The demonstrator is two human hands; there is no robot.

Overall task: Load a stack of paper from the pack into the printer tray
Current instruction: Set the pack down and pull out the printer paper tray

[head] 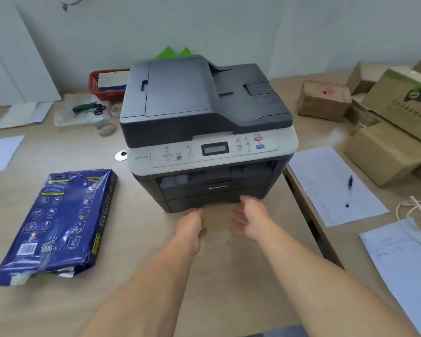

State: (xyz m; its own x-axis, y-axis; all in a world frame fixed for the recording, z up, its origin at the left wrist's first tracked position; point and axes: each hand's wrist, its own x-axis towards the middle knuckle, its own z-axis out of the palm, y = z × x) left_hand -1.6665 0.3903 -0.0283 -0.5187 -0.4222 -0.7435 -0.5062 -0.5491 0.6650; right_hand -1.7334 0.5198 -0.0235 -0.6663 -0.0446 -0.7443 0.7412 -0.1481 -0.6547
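The fingers (195, 211) of the left hand (191, 226) are loosely curled and hold nothing; their tips reach the lower front edge of the dark grey and light grey printer (206, 132). The fingers (249, 199) of the right hand (252, 221) are spread open, also empty, and they touch or almost touch the front of the closed dark tray (214, 201) at the bottom of the printer; the picture is blurred there, so I cannot tell which. Both hands are just beside each other, palms turned inward.

The printer stands in the middle of the light wooden surface (136, 239), towards its far edge. The dark blue paper pack (58, 224) lies flat on the surface to the left of the printer, near the left hand but apart from it. Its near end is torn open and white sheets show there.

On the right part of the surface lies a white sheet (326, 181) with a dark pen (349, 184) on it.
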